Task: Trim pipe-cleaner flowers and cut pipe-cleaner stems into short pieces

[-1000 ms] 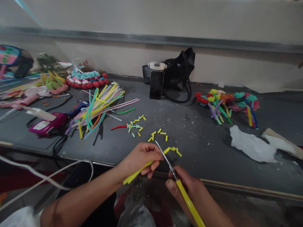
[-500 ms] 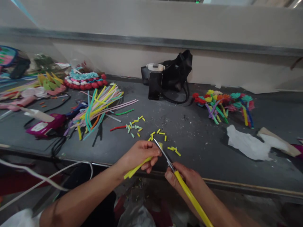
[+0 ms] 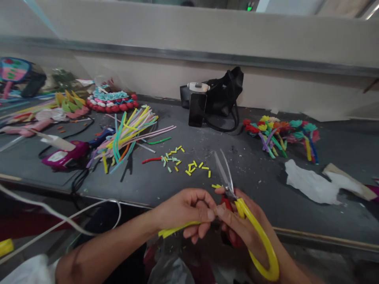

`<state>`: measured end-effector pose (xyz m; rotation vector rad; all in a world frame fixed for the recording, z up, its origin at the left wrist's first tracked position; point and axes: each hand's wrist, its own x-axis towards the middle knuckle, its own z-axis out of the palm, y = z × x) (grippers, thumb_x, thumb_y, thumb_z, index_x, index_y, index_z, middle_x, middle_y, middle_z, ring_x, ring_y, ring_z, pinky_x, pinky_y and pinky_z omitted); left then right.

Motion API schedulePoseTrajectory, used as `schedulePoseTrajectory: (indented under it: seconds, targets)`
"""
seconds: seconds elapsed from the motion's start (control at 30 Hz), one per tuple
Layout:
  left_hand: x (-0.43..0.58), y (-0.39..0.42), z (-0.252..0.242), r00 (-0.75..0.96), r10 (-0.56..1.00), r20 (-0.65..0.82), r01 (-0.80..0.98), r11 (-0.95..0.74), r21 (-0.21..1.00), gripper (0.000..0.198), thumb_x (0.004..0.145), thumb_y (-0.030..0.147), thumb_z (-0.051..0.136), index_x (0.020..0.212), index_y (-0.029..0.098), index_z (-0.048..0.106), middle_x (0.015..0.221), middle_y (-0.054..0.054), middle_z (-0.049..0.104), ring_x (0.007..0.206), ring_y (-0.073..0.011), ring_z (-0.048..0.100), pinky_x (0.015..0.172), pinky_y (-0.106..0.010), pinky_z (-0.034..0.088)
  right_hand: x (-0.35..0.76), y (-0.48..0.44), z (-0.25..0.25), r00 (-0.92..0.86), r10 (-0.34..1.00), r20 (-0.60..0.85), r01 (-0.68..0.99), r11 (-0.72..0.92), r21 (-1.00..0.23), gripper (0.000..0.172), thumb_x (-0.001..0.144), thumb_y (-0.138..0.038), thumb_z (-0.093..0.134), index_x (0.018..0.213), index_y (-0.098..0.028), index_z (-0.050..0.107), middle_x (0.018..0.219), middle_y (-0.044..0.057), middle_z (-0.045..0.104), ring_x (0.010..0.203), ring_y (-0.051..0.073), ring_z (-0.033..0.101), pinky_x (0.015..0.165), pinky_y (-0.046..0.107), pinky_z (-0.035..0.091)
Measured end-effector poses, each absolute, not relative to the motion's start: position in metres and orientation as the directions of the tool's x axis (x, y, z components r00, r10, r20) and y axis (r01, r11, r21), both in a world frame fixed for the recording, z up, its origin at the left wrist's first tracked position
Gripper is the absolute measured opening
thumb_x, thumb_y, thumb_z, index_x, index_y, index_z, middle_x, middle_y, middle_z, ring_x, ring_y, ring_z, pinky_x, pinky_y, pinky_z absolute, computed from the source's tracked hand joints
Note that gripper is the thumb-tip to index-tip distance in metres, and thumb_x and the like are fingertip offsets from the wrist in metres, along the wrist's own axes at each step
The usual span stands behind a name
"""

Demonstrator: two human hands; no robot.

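My left hand (image 3: 189, 213) is closed on a few yellow strips (image 3: 177, 229) whose ends stick out toward my wrist. In my right hand (image 3: 245, 221) are scissors (image 3: 227, 179) with yellow and red handles, their blades parted and pointing up and away. The thumb of my right hand meets the fingertips of my left hand just past the table's front edge. Short yellow cut pieces (image 3: 192, 167) lie on the dark table beyond my hands, beside small pale green pieces (image 3: 170, 159) and a red stem (image 3: 151, 160).
Left of the cut pieces lies a bundle of coloured stems (image 3: 130, 134), with a magenta glue gun (image 3: 63, 156) beside it. A black bag (image 3: 226, 92) and phone (image 3: 197, 109) stand at the back. Colourful flowers (image 3: 281, 132) and white paper (image 3: 310, 185) lie right.
My hands have come together at the fingertips. The scissors have swung more upright and their blades have parted. Both hands sit slightly lower and farther right in view.
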<state>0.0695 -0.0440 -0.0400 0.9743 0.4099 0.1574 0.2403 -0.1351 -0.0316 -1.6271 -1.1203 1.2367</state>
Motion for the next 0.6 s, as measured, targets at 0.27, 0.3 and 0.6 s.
schedulePoseTrajectory:
  seconds: [0.27,0.3,0.6]
  targets:
    - [0.068,-0.053,-0.045,0.917,0.341,-0.206,-0.016,0.55,0.835,0.029,0.084,0.032,0.067,0.091,0.018,0.043,0.054,0.006,0.061,0.031,-0.0037,0.044,0.035,-0.013,0.039,0.235,-0.137,-0.035,-0.008,0.955,-0.296,-0.057,-0.296,-0.953,0.047,0.085,-0.052,0.064,0.117,-0.02,0.05,0.066,-0.003,0.06,0.042,0.009,0.051,0.038,0.019,0.043]
    - [0.068,-0.053,-0.046,0.916,0.343,-0.211,-0.014,0.55,0.835,0.029,0.084,0.033,0.067,0.09,0.019,0.042,0.054,0.006,0.061,0.031,-0.0038,0.044,0.035,-0.013,0.039,0.234,-0.137,-0.035,-0.01,0.957,-0.29,-0.059,-0.29,-0.955,0.046,0.085,-0.051,0.064,0.117,-0.02,0.05,0.066,-0.003,0.06,0.043,0.009,0.051,0.038,0.019,0.044]
    - [0.062,-0.047,-0.046,0.884,0.344,-0.317,0.113,0.501,0.858,0.029,0.082,0.038,0.067,0.092,0.016,0.051,0.053,0.006,0.061,0.033,-0.0041,0.045,0.042,-0.018,0.047,0.223,-0.136,-0.034,0.229,0.942,-0.247,0.065,-0.268,-0.961,0.045,0.079,-0.047,0.066,0.113,-0.021,0.05,0.065,-0.007,0.052,0.043,0.007,0.045,0.039,0.019,0.042]
